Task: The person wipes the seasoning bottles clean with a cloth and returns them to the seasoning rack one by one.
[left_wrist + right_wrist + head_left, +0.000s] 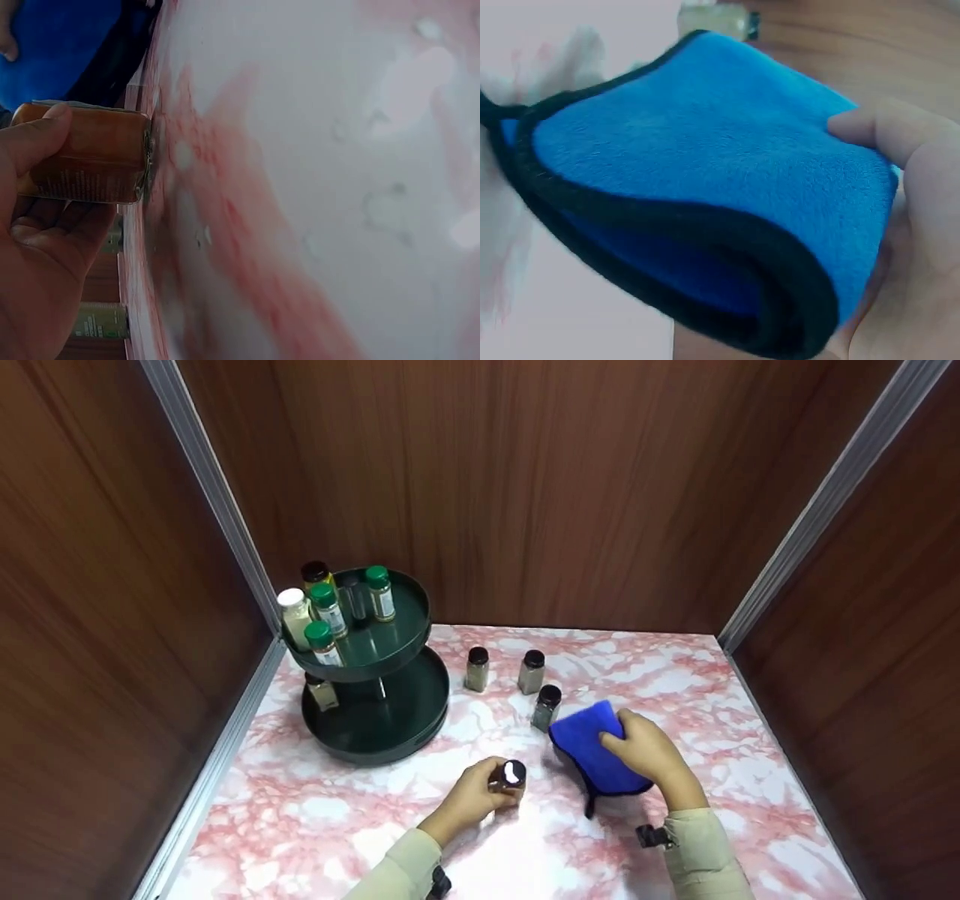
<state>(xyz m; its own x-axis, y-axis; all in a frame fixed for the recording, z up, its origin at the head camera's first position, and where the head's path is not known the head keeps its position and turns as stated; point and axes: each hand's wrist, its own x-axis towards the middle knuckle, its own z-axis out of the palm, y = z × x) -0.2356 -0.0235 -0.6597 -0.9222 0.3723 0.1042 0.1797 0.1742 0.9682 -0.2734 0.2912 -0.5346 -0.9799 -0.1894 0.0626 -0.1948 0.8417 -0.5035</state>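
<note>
Blue cloth [596, 750] pinched, right grip [643, 744]; jar [509, 790] held, left grip [474, 793]. Sweep toward bench's back edge [637, 639] could topple nearest bottle [546, 711].

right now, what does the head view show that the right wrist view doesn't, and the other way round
Only the head view shows the two-tier rack with its green-capped bottles, and the left hand gripping a dark-capped jar. Only the right wrist view looks into the open fold of the blue cloth. Both show the right hand pinching that cloth, its black trim, and part of the marbled surface.
</note>
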